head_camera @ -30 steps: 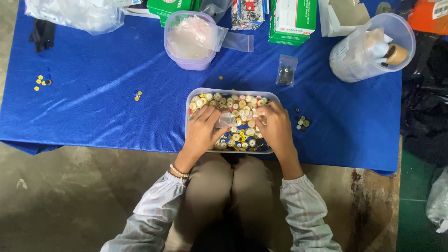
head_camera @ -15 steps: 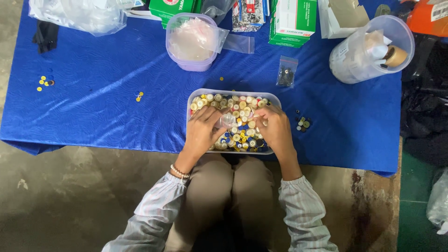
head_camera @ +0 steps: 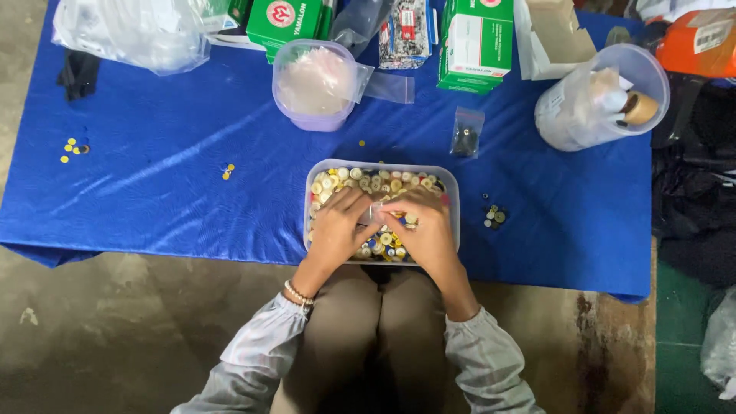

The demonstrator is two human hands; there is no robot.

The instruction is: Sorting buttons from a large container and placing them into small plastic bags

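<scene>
— What are your hands doing?

— My left hand [head_camera: 337,230] and right hand [head_camera: 425,230] meet over the clear plastic tub [head_camera: 452,201] of small round caps [head_camera: 360,180]. Both are curled, fingertips pinching a small clear bag [head_camera: 377,211] between them, the left gripping one side, the right the other. I judge it is held over the tub so that anything dropped lands back among the caps.

— Where does the tub sit?

— On the blue counter [head_camera: 169,192], right at its near edge, just above my knees, so my forearms reach it without stretching. The caps are mostly yellow, white and silver, and fill the tub almost to the rim.

— What lies around it?

— Just right of the tub, a little cluster of loose caps [head_camera: 493,217]. Beyond it, a small bag of dark pieces [head_camera: 465,134] and a lilac tub [head_camera: 314,84] filled with clear bags. Far right, a clear jar [head_camera: 598,96] lies tilted. Green and white boxes [head_camera: 475,38] line the far edge.

— Room to move?

— Plenty on the left: open blue cloth, with only a few stray yellow caps [head_camera: 227,171] and another small group [head_camera: 73,147] near the left edge. The right side is tighter, the counter ending close beyond the loose caps.
</scene>
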